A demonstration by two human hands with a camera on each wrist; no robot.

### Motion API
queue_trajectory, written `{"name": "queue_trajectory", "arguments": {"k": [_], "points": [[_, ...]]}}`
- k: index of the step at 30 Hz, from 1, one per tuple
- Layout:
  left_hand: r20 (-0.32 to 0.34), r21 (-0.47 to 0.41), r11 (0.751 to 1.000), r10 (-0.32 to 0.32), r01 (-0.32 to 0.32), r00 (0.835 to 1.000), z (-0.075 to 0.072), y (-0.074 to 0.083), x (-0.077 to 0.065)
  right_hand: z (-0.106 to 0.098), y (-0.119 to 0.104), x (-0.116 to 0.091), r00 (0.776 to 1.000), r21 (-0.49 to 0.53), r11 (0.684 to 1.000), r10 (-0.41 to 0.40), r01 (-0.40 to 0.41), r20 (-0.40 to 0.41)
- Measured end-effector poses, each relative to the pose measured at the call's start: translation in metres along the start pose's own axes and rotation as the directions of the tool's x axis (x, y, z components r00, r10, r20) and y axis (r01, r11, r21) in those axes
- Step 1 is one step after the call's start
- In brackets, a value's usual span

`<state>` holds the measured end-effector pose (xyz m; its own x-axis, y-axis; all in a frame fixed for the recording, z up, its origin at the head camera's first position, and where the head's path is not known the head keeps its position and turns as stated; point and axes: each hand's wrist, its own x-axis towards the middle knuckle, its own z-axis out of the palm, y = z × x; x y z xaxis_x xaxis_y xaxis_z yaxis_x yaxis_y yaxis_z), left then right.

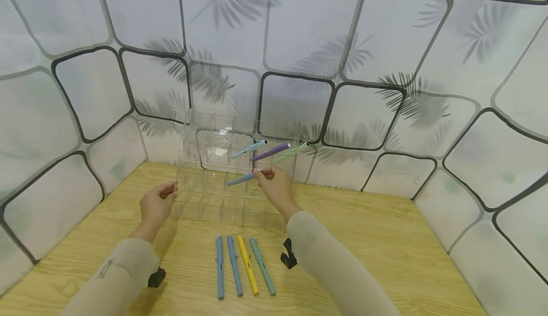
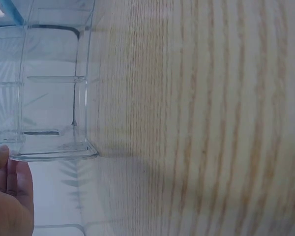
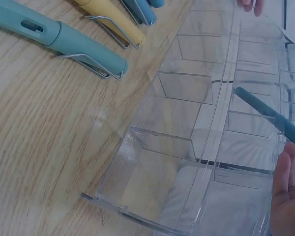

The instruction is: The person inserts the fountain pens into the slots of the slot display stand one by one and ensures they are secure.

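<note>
A clear acrylic rack [image 1: 233, 210] with several tiers of small compartments stands on the table. My left hand [image 1: 156, 204] holds the rack's left side edge, thumb on one face and fingers on the other in the left wrist view. Between its thumb and fingers, my right hand [image 1: 276, 187] pinches a blue pen [image 1: 240, 180], which slants across a middle tier. One tier higher lie a light blue pen [image 1: 249, 149], a purple pen [image 1: 270, 152] and a light green pen [image 1: 295, 150], all tilted the same way.
In front of the rack, two blue pens, one marked here [image 1: 220, 266], a yellow pen [image 1: 248, 263] and a teal pen [image 1: 262, 263] lie side by side on the wooden table [image 1: 351, 240]. A patterned curtain [image 1: 299, 25] encloses the table's back and sides.
</note>
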<state>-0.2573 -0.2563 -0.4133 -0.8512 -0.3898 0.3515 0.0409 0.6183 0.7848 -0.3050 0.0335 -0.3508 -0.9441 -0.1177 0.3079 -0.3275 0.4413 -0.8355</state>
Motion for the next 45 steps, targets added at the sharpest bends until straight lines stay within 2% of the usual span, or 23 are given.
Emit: {"name": "queue_trajectory", "arguments": {"k": [10,20,32,39,45], "points": [[0.007,-0.001,1.000,0.001,-0.001,1.000,-0.0005,0.0004,-0.0001,-0.0003,0.0031,0.0020,0.991,-0.082,0.988,-0.134,0.134,0.005],[-0.009,-0.006,1.000,0.012,-0.012,1.000,-0.0007,0.0009,-0.0013,-0.0016,0.0045,0.0021,0.979,-0.113,0.972,-0.203,0.205,0.033],[-0.008,-0.008,1.000,0.012,-0.012,1.000,0.0001,0.0003,-0.0016,-0.0023,0.0079,0.0046,0.974,-0.085,0.973,-0.210,0.217,0.081],[-0.020,-0.019,0.999,0.035,-0.035,0.999,0.0011,0.0011,-0.0024,-0.0031,0.0086,0.0055,0.973,-0.069,0.975,-0.204,0.212,0.112],[-0.013,-0.024,0.999,0.023,-0.023,1.000,0.0006,0.0015,-0.0029,-0.0045,0.0078,0.0055,0.971,-0.063,0.976,-0.201,0.210,0.126]]}}
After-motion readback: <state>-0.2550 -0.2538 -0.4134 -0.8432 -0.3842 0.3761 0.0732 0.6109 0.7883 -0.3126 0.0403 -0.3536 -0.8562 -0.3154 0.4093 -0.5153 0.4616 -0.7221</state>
